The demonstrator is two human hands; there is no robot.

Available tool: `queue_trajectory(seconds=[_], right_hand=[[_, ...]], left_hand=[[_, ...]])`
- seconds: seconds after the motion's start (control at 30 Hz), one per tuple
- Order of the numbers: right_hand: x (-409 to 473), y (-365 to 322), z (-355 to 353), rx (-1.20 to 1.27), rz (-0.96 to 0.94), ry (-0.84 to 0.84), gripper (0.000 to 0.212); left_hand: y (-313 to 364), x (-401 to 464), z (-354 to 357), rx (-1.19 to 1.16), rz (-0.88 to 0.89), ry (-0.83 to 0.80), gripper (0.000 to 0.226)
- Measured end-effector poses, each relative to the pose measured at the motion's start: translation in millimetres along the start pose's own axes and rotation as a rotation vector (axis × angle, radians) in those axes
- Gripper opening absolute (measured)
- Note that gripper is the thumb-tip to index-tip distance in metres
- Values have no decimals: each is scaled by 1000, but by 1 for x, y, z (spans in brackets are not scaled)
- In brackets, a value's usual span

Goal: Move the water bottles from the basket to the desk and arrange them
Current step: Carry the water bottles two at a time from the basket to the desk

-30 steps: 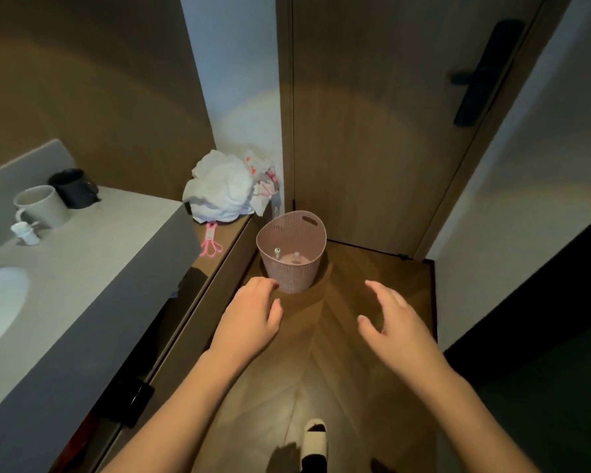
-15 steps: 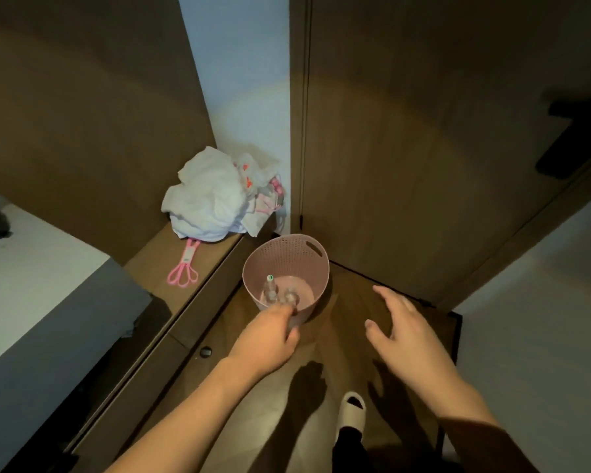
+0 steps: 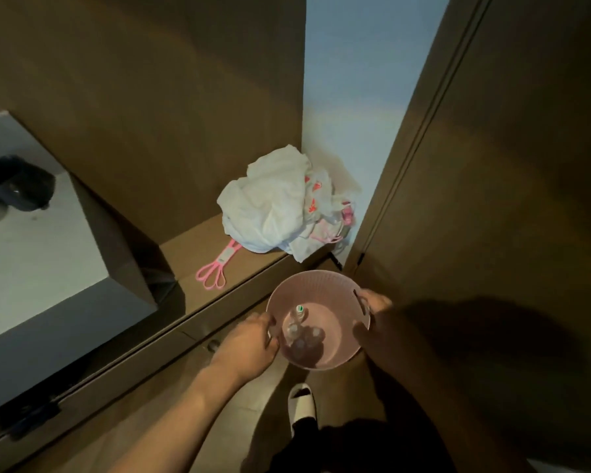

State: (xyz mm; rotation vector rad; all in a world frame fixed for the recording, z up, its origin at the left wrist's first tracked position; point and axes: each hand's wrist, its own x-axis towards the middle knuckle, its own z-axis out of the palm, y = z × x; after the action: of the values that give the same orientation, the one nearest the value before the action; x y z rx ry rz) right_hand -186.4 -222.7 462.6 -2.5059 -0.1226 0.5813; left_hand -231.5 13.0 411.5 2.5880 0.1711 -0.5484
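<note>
My left hand gripped the pink basket at its left rim, fingers curled over it; my right hand clutched the right handle. The water bottles stood upright inside, toward the left wall.

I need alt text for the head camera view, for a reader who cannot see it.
A person's left hand and right hand grip opposite rims of a pink basket holding water bottles. On the ledge behind lie a white cloth bundle and pink scissors.
</note>
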Motion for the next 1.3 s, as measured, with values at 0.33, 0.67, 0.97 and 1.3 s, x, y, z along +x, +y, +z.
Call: queue_trajectory(seconds=[0.33, 0.67, 0.97, 1.3], right_hand=[[123, 25, -45, -265, -168, -298, 53], [239, 81, 15, -497, -338, -654, 55], [372, 222, 227, -631, -408, -661, 45], [465, 307, 366, -848, -518, -847, 23]], left_hand=[[26, 95, 3, -105, -220, 12, 37], [46, 75, 93, -357, -618, 111, 36], [-54, 252, 285, -401, -563, 192, 29], [-150, 355, 396, 16, -463, -80, 18]])
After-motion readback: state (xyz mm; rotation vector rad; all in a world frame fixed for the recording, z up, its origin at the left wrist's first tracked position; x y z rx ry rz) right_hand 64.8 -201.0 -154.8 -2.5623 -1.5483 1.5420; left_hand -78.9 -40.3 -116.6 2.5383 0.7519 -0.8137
